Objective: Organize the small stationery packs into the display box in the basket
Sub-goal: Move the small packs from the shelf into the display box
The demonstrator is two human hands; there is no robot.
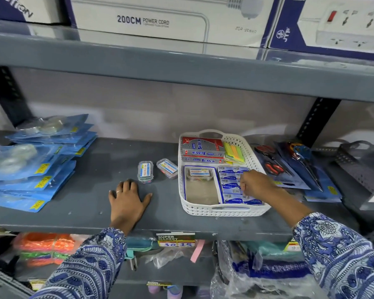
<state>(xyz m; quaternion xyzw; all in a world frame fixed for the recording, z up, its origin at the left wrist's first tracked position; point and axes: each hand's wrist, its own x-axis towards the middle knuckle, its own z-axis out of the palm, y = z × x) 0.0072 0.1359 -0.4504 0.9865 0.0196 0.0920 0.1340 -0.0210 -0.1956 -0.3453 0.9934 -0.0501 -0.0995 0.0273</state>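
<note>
Looking down from the head camera, the view showed a grey metal shelf [84, 203] with a smooth, slightly dusty surface. On it stood a white plastic basket [225, 210], rectangular with rounded corners and walls of fine lattice. Inside the basket lay a shallow cardboard display box [201, 194] with a blue and white edge; one clear plastic pack [199, 174] sat at its far end, and the rest of its brown floor was bare. Just beside the box, a column of small blue stationery packs [231, 186] filled the right part of the basket. The right hand [256, 184] was curled over these packs, the fingers bent and touching them; whether it gripped one I could not tell. The left hand [129, 197] lay flat and spread wide on the shelf, holding nothing. Two more clear packs [145, 171] stood near it, left of the basket. Behind the display box were red and silver cartons [201, 149] and coloured sticky notes [234, 153].
</note>
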